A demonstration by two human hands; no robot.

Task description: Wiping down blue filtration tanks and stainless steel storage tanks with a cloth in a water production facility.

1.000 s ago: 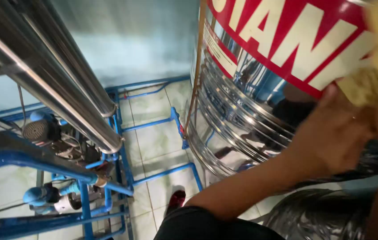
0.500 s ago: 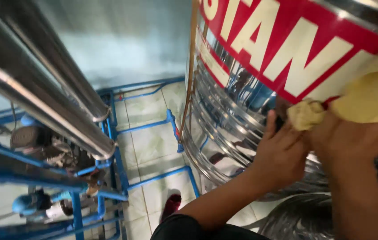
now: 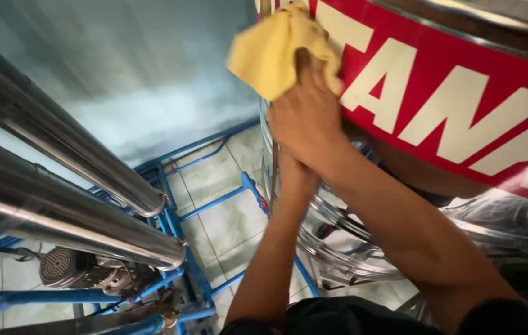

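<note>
A broad red label band (image 3: 437,93) with large white lettering wraps the steel tank, right of the hand (image 3: 304,118).

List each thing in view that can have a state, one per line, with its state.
Crumpled yellow cloth: bunched up, pressed against the tank wall by a hand.
Right hand: fingers closed on the cloth.
Left hand: mostly hidden behind the right hand; grip cannot be told.
Ribbed shiny steel tank with red band: upright, glossy.
Long steel tubes: mounted at a slant on the blue metal frame.
Grey motor: seated in the frame.
</note>
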